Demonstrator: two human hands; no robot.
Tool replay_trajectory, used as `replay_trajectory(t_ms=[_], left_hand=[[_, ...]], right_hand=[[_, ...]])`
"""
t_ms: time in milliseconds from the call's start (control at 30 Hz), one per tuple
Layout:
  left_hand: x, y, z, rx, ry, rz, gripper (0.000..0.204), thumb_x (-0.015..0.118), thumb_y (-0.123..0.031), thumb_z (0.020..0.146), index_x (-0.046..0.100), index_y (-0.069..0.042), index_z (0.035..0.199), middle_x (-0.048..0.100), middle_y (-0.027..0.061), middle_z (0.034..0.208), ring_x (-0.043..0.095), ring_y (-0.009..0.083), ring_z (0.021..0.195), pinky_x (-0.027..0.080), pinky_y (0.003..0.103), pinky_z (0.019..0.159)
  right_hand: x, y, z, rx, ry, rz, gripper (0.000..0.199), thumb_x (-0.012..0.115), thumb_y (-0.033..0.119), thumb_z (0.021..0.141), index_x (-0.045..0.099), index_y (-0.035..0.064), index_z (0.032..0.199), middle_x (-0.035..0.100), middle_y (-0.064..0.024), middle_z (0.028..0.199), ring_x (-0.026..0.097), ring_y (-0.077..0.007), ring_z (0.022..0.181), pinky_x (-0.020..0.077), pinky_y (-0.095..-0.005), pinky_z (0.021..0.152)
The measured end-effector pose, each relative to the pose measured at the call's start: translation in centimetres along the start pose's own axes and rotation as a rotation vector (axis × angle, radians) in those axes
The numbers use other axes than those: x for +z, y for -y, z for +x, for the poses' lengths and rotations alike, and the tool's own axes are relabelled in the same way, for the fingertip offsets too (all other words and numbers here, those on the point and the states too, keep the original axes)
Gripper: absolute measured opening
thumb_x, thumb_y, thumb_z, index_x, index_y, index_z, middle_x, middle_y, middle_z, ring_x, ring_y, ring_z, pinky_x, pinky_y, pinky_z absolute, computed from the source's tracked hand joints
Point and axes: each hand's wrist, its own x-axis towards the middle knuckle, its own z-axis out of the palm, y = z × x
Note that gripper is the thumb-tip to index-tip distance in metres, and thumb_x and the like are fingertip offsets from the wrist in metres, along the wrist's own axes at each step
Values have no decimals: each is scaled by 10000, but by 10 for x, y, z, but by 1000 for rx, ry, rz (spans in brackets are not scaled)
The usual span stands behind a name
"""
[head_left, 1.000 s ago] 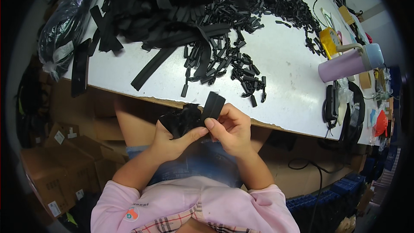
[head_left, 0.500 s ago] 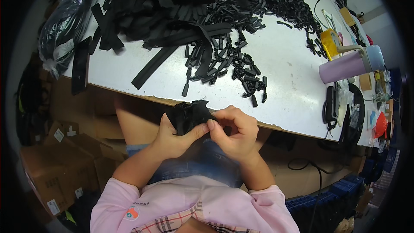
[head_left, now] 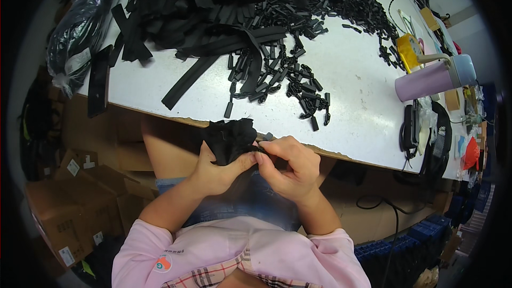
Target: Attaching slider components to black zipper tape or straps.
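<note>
Below the near edge of the white table [head_left: 352, 90], over the lap, left hand [head_left: 216, 173] closed around a bunch of black straps [head_left: 230, 137]. Right hand [head_left: 288, 165] touching it, fingertips [head_left: 261, 156] pinched shut on a small black piece at the bunch's right side. Loose black clips [head_left: 288, 82] and strap pile [head_left: 202, 16] on table; lilac bottle [head_left: 426, 80] far right.

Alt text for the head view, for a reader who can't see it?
Both hands work a bunched black strap held over the lap: the left hand cups it, the right hand pinches its end. Beyond, a white table bears piles of black straps, small black clips and a lilac bottle.
</note>
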Motion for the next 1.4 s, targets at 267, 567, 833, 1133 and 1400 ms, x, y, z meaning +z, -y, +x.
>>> replay_trajectory(t_ms=[267, 567, 833, 1133, 1400], left_hand=[[8, 6, -6, -47, -52, -93, 115, 594, -38, 764, 532, -22, 859, 534, 8, 799, 488, 69, 726, 410, 202, 635], [8, 9, -9, 63, -97, 67, 119, 601, -29, 757, 557, -19, 867, 567, 15, 806, 517, 74, 723, 435, 211, 644], [4, 13, -11, 162, -73, 186, 186, 632, -12, 722, 572, -14, 899, 595, 30, 830, 543, 77, 743, 459, 223, 663], [4, 8, -9, 58, -88, 94, 175, 616, -3, 730, 559, -12, 895, 580, 30, 836, 527, 72, 763, 445, 213, 677], [4, 17, -11, 62, -85, 91, 180, 610, -14, 742, 553, -13, 913, 578, 30, 861, 524, 73, 787, 444, 218, 691]], right_hand=[[9, -6, -8, -155, -115, -138, 204, 631, -54, 630, 567, -41, 823, 556, -104, 622, 536, -163, 510, 424, -229, 458], [3, -3, -2, -140, -83, -184, 198, 630, -45, 625, 571, -33, 814, 554, -98, 609, 528, -147, 490, 415, -215, 440], [1, 0, -2, -24, -38, -75, 181, 639, -41, 618, 576, -25, 787, 563, -87, 619, 532, -124, 490, 411, -194, 438], [8, -4, -4, -181, -129, -227, 185, 641, -40, 614, 577, -18, 787, 565, -91, 627, 536, -141, 492, 428, -209, 448], [2, 1, -3, -31, -39, -152, 154, 628, -32, 636, 574, -35, 780, 560, -90, 625, 529, -121, 493, 419, -200, 447]])
